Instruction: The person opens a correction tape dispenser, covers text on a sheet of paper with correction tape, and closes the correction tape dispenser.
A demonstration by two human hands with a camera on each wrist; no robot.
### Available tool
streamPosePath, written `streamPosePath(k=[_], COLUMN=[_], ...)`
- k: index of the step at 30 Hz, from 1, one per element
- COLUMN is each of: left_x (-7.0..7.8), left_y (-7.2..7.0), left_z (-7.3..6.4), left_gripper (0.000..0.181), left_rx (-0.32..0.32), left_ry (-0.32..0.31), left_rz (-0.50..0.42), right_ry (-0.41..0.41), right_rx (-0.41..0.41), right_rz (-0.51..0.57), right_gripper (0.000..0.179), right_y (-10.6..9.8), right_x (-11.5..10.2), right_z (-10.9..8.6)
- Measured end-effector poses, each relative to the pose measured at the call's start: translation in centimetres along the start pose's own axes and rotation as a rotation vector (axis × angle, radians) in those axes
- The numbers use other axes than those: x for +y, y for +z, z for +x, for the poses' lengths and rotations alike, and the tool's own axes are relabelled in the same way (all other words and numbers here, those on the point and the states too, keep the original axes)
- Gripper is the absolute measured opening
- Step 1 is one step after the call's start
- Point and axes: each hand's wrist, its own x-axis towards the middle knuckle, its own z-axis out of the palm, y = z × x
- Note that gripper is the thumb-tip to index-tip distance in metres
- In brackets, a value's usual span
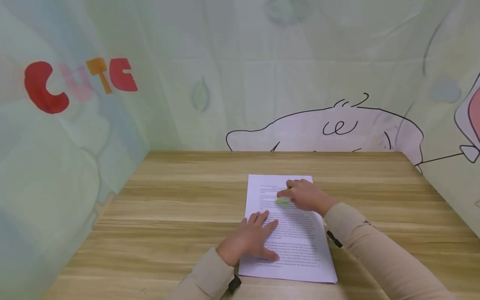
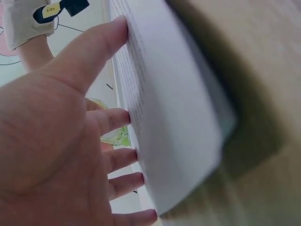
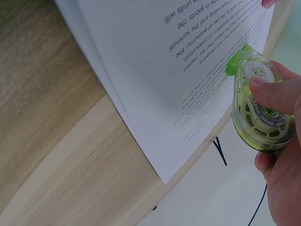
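Note:
A printed sheet of paper [image 1: 296,273], apparently on top of a thin stack, lies on the wooden table. My left hand [image 1: 250,241] rests on its lower left part with fingers spread; in the left wrist view the fingertips [image 2: 123,117] touch the page. Over the upper text, my right hand [image 1: 308,196] grips a clear correction tape [image 3: 258,117] with a reel inside, thumb on its side. Its green tip and cap [image 3: 233,63] are right at the printed lines. In the head view the right hand hides most of the correction tape.
The wooden table [image 1: 180,216] extends around the paper on both sides. Behind it hangs a pale printed curtain [image 1: 232,83] with a line-drawn animal, and red and orange letters [image 1: 123,75] mark the left side. Dark straps [image 1: 333,238] are at both sleeve cuffs.

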Motion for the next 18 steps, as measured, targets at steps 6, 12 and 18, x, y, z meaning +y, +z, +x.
streamPosePath(k=[6,12,18], left_x=[0.00,0.06,0.18], left_y=[0.00,-0.12,-0.33], left_z=[0.02,0.02,-0.09], left_gripper=[0.088,0.088,0.088], left_rx=[0.003,0.009,0.004], left_ry=[0.001,0.001,-0.003], left_rz=[0.006,0.008,0.009], right_ry=[0.001,-0.010,-0.026], right_rx=[-0.018,-0.004,0.005], right_rz=[0.002,-0.012,-0.018], right_gripper=[0.036,0.036,0.037], right_y=[-0.26,-0.36,-0.41], right_x=[0.03,0.18,0.22], right_z=[0.09,0.01,-0.14])
